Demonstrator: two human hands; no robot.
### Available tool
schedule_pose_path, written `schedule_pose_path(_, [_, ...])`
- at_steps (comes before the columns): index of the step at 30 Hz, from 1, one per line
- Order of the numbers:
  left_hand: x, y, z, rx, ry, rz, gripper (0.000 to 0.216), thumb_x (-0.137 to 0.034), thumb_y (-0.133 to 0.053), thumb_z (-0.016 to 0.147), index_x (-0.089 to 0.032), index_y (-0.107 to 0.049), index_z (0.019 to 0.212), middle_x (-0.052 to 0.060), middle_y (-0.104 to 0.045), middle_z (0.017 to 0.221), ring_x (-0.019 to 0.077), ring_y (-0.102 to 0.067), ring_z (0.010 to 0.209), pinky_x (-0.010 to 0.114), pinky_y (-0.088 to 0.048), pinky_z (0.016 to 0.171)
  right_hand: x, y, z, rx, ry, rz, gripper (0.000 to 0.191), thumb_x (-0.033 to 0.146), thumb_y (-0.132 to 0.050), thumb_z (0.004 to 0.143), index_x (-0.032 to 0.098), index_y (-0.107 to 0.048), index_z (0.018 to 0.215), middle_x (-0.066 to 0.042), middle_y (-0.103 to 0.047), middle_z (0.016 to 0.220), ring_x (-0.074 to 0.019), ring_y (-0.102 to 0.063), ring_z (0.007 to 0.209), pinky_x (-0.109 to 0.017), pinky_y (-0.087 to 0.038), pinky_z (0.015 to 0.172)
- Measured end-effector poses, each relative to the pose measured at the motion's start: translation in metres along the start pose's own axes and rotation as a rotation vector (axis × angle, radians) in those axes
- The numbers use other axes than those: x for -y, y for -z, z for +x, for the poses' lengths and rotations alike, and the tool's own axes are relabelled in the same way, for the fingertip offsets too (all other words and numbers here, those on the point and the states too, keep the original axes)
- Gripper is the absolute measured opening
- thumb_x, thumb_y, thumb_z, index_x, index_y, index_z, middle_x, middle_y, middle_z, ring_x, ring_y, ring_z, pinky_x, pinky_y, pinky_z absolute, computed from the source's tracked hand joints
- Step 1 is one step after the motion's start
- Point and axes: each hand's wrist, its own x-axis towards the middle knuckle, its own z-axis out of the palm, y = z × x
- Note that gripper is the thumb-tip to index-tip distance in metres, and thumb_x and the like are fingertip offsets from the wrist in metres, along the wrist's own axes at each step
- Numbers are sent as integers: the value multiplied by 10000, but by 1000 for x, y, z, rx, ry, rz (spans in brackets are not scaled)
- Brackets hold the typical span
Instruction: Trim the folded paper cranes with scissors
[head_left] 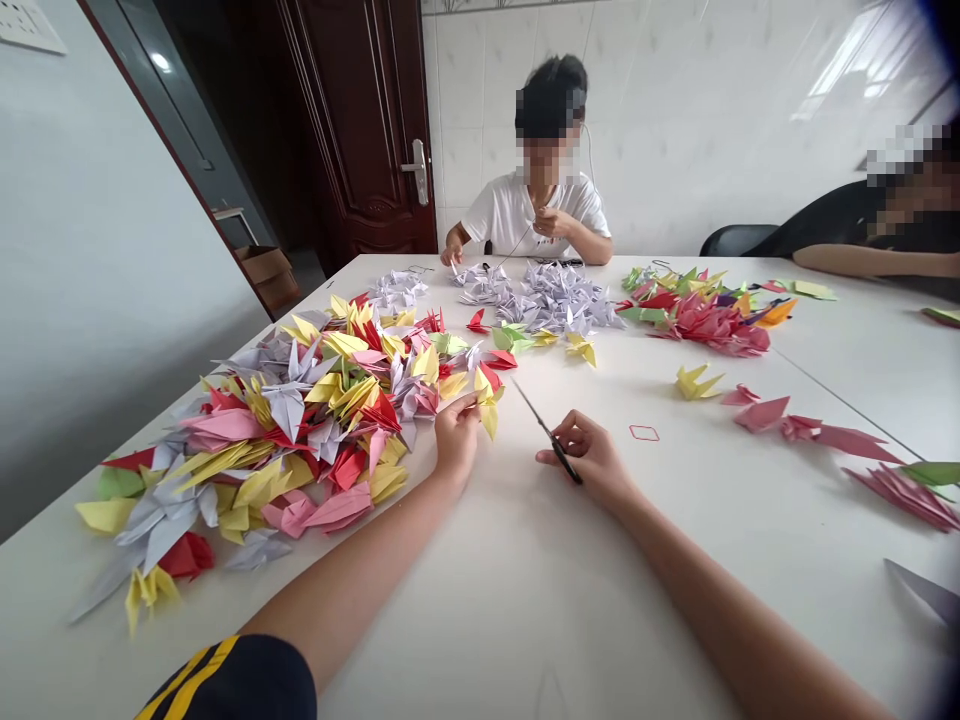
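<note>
My left hand (pixel 457 438) pinches a yellow folded paper crane (pixel 489 402) at the right edge of a large heap of paper cranes (pixel 300 400) in yellow, red, pink and pale lilac. My right hand (pixel 589 458), a little to the right over the white table, is closed around a slim pointed tool with a black handle (pixel 564 458). Its thin grey end slants up and left toward the yellow crane, with a small gap between them. Whether the tool is a pair of scissors seen edge-on, I cannot tell.
Across the white table (pixel 480 600), a person in a white shirt (pixel 536 205) handles a thread behind pale lilac cranes (pixel 562 295). Coloured cranes (pixel 720 320) lie at the back right, pink ones (pixel 817 430) nearer. A red loop (pixel 644 433) lies beside my right hand. Another person's arm (pixel 870 262) rests far right.
</note>
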Motion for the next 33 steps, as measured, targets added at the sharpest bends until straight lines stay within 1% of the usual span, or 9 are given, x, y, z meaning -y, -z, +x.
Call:
schedule_pose_path(3, [4,1,2,34,37,-61,288,-244,-644,741,-158,-780,979,97,-767,1056,255,-691,1039,386,-521,940,0,3,2,-37,41,180,498,436,-897,613,256,-559,931,40,-633,695,-126,-516,548,-258,-408,498])
schedule_pose_path(5, [4,1,3,41,65,-64,329,-226,-669,707,-157,-779,1009,95,-766,1062,254,-691,1028,384,-515,945,0,8,4,-45,45,211,504,420,-902,614,251,-567,951,15,-679,750,-132,-561,595,-259,-443,536])
schedule_pose_path(8, [3,1,4,37,85,-125,376,-204,-706,665,-152,-776,1031,93,-768,1049,249,-692,1010,386,-505,960,0,21,7,32,2,169,437,453,-870,658,223,-593,905,-24,-714,766,-128,-586,577,-258,-449,534])
schedule_pose_path(11, [-1,0,4,38,82,-195,340,-229,-737,664,-147,-774,992,86,-771,992,234,-696,974,372,-516,942,-2,37,11,96,-40,139,429,480,-868,638,196,-634,858,-75,-733,786,-196,-680,685,-251,-436,499])
schedule_pose_path(16, [-6,-1,2,-4,100,-209,347,-300,-852,608,-130,-749,893,61,-750,833,174,-697,772,336,-560,828,-6,53,14,167,-56,58,406,451,-887,618,177,-686,838,-85,-750,800,-223,-716,749,-276,-495,573])
schedule_pose_path(19, [-6,-2,2,-22,133,-248,390,-401,-867,616,-111,-708,824,47,-706,731,162,-694,677,346,-579,779,-8,54,14,228,-53,33,378,440,-872,654,171,-705,859,-85,-758,797,-218,-719,760,-280,-510,612])
schedule_pose_path(22, [-7,-1,2,-1,130,-224,421,-441,-869,614,-109,-695,805,43,-689,708,169,-698,671,349,-584,758,-7,52,13,229,-53,38,380,445,-867,658,170,-708,868,-85,-764,808,-221,-725,767,-281,-514,618])
schedule_pose_path(26, [-9,-1,0,39,134,-177,353,-389,-854,630,-116,-695,790,36,-690,728,161,-693,675,347,-581,760,-5,49,13,209,-49,38,378,439,-865,657,169,-703,866,-83,-763,793,-217,-723,760,-278,-513,614])
schedule_pose_path(33, [-6,-1,0,99,88,-105,273,-340,-782,690,-131,-720,854,49,-725,809,142,-686,679,319,-571,751,-3,48,13,192,-39,15,402,463,-859,651,154,-707,857,-88,-748,742,-202,-692,676,-265,-467,520])
